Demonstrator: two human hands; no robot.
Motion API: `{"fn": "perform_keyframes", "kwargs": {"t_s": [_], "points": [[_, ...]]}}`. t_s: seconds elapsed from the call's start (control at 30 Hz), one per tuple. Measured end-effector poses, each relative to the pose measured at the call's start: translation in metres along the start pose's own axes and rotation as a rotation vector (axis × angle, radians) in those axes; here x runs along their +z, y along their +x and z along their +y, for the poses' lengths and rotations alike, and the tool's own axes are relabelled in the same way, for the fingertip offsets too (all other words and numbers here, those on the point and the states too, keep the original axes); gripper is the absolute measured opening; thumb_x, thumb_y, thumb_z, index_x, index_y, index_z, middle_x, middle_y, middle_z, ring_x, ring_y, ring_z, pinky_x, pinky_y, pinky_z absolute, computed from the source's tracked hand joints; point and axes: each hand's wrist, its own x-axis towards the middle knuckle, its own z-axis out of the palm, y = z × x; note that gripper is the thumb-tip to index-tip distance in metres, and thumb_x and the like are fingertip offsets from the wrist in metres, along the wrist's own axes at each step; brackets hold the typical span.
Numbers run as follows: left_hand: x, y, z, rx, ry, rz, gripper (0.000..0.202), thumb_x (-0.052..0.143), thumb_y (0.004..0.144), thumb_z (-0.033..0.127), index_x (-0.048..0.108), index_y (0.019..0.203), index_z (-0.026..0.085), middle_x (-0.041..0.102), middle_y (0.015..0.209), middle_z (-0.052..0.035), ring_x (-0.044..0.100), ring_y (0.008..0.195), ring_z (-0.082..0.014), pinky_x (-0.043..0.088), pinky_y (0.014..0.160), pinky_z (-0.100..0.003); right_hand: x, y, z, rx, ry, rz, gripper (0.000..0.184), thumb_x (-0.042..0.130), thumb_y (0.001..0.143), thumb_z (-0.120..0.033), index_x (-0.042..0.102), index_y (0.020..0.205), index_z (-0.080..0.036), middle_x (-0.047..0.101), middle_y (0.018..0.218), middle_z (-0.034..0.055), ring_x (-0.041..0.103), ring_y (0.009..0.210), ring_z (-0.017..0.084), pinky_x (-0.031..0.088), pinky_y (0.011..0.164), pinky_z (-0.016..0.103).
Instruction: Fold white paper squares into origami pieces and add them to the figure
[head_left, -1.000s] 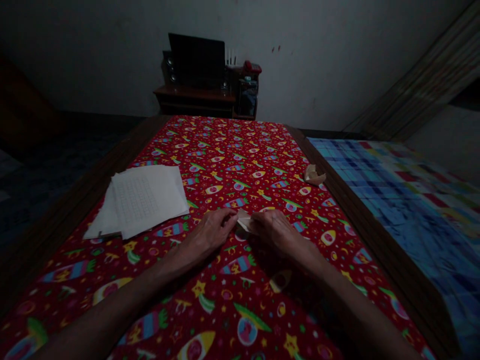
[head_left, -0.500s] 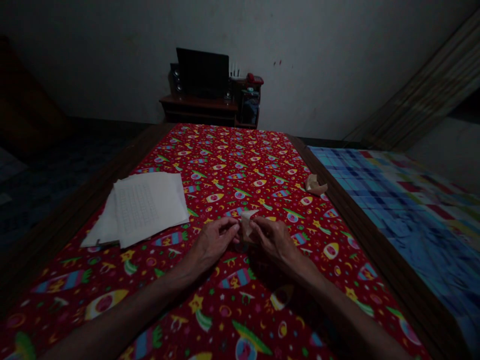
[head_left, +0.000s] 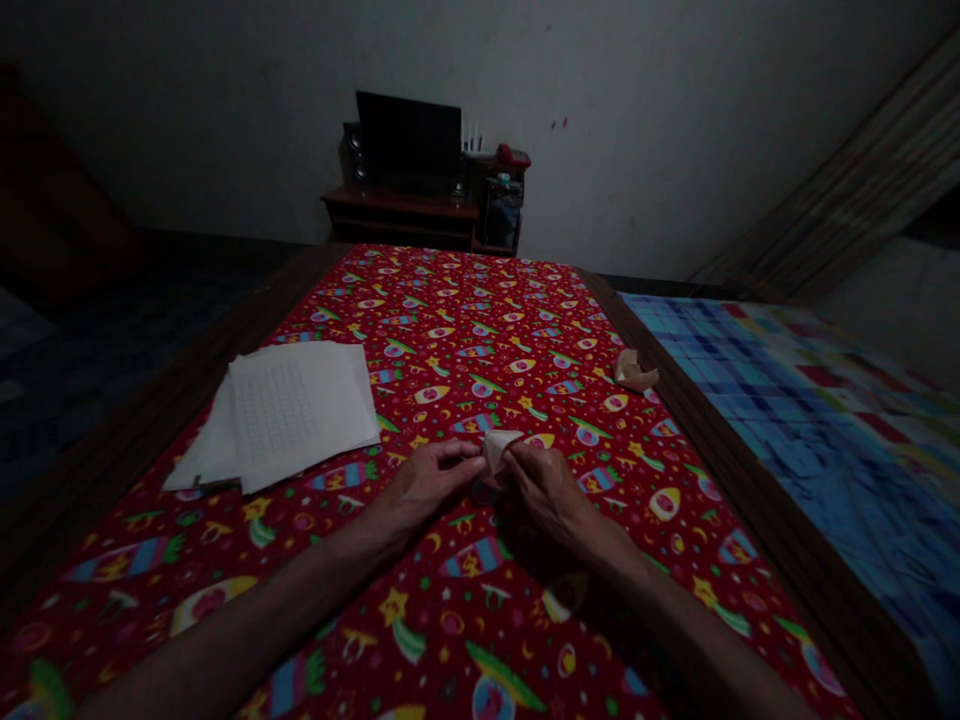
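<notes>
A small folded piece of paper (head_left: 498,448), pale and coming to a point, is held just above the red patterned cloth (head_left: 465,340). My right hand (head_left: 546,482) pinches its right side between thumb and fingers. On the other side, my left hand (head_left: 442,472) has thumb and fingers closed together at the paper's left edge; the dim light hides how firmly they grip it. Toward the right edge of the cloth lies a folded tan paper shape (head_left: 634,372). To the left rests a stack of paper sheets (head_left: 300,415), the top one with faint writing.
Dark wooden edges (head_left: 720,475) border the cloth on both sides. Beyond its far end stands a low cabinet (head_left: 401,205) with a black screen (head_left: 409,140), speakers and a red telephone (head_left: 513,156). A blue checked sheet (head_left: 757,420) lies at the right.
The paper between my hands has turned and now shows a more pointed, triangular face. My left fingers have shifted slightly right along its edge. The view has moved a little.
</notes>
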Motion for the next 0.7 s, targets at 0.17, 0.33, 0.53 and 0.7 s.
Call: {"fn": "perform_keyframes", "kwargs": {"t_s": [0.17,0.33,0.53,0.7], "points": [[-0.002,-0.003,0.005,-0.036,0.015,-0.103,0.038,0.066,0.075,0.044,0.069,0.102,0.017,0.069,0.079,-0.0029,0.056,0.062,-0.0106,0.038,0.056,-0.019,-0.002,-0.002,0.008,-0.038,-0.006,-0.03,0.025,0.04,0.088,-0.026,0.04,0.065,-0.019,0.039,0.057,-0.0049,0.03,0.05,0.007,0.023,0.046,0.019],[-0.005,-0.002,0.003,-0.012,-0.026,-0.159,0.034,0.066,0.074,0.045,0.071,0.09,0.014,0.061,0.056,0.0013,0.047,0.048,-0.0073,0.031,0.048,-0.018,-0.01,-0.001,0.0,-0.032,0.051,-0.09,0.03,0.039,0.09,-0.028,0.045,0.063,-0.017,0.042,0.059,-0.0036,0.033,0.052,0.008,0.025,0.047,0.019],[-0.004,-0.005,0.012,-0.016,-0.027,-0.126,0.034,0.067,0.072,0.046,0.071,0.075,0.012,0.066,0.067,-0.0028,0.055,0.06,-0.0129,0.039,0.056,-0.021,-0.019,0.002,-0.01,-0.11,0.027,-0.093,0.033,0.041,0.089,-0.028,0.054,0.061,-0.016,0.049,0.057,-0.0025,0.037,0.051,0.008,0.029,0.048,0.018],[-0.002,-0.008,0.009,-0.019,-0.198,-0.219,0.032,0.067,0.076,0.04,0.071,0.097,0.016,0.068,0.075,-0.003,0.057,0.066,-0.0119,0.04,0.059,-0.019,-0.019,0.002,-0.002,-0.085,-0.015,-0.04,0.029,0.044,0.086,-0.025,0.06,0.065,-0.015,0.058,0.06,0.0008,0.046,0.053,0.01,0.033,0.05,0.019]]}}
